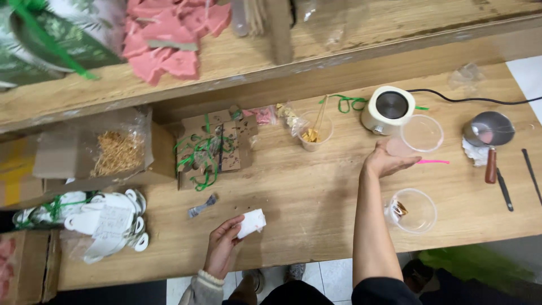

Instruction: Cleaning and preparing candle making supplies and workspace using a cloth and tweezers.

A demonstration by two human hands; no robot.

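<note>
White piece held low, clear cup reached for on the table (316,192).

A small white piece (251,222) is pinched in the left hand (223,248) near the table's front edge. The right hand (387,161), fingers spread, is laid against an empty clear cup (422,133) beside a small white melting pot (388,109).

Two things in hand over the wooden counter (316,192)

A small white crumpled paper piece (251,222) sits pinched in the left hand's grip near the counter's front edge. A shallow clear round plastic lid (422,133) tilts slightly at the right hand's fingertips, just beside a white round electric pot.
</note>
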